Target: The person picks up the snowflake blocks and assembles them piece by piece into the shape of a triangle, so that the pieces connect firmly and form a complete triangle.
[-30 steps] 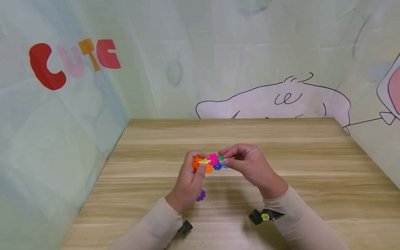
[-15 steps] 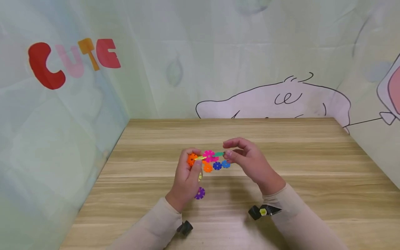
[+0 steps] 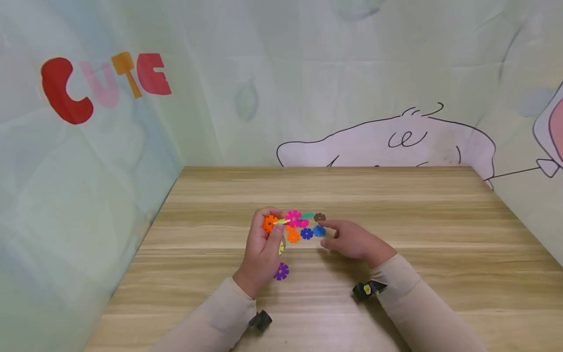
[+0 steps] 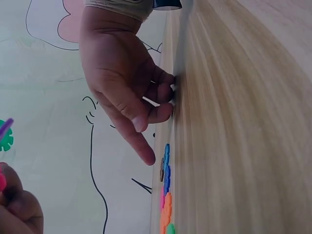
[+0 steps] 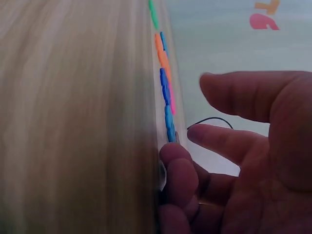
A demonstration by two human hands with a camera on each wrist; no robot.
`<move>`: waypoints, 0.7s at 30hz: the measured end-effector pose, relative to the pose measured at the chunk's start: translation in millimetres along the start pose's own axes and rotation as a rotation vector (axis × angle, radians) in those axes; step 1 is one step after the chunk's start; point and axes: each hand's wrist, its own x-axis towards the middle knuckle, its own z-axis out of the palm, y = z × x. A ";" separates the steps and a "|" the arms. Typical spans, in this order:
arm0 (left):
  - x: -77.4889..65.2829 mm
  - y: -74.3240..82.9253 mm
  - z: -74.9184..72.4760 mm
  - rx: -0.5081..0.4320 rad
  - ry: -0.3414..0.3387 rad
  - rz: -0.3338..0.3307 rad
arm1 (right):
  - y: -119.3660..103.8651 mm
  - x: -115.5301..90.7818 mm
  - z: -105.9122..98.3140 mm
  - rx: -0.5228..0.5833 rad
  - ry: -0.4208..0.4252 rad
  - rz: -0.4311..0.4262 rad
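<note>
My left hand (image 3: 264, 254) grips a short chain of plastic snowflake discs between thumb and fingers. The chain has an orange disc (image 3: 270, 224), a yellow disc (image 3: 282, 221) seen edge-on, a bright pink disc (image 3: 293, 218) and a green disc (image 3: 307, 216) at its free end. My right hand (image 3: 354, 239) is low over the table, holding nothing, its index finger stretched out by a brown disc (image 3: 319, 215) and a light blue disc (image 3: 318, 231). In the left wrist view the right hand (image 4: 122, 83) has its fingertips close to the table surface.
Loose discs lie on the wooden table (image 3: 211, 293): dark blue (image 3: 307, 233), orange (image 3: 293, 237), pink (image 3: 303, 223), and yellow (image 3: 282, 249) and purple (image 3: 282, 271) beside my left hand. A printed cloth backdrop (image 3: 246, 122) stands behind and to the left.
My right hand has let go of the green disc, which stays on the chain, and moved down to the table by the brown disc, now uncovered. My left hand shifted slightly left with the chain.
</note>
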 end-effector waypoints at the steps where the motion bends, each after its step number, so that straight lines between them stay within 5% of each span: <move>1: 0.1 0.1 0.2 -0.002 -0.002 0.001 | 0.1 -0.4 0.2 -0.014 -0.015 -0.002; 13: 0.8 -1.7 0.9 0.014 -0.010 0.031 | -4.5 -4.3 2.9 -0.095 0.015 -0.015; 21: -0.4 1.4 1.0 0.000 -0.015 -0.018 | -2.2 -3.0 4.9 -0.150 0.038 -0.041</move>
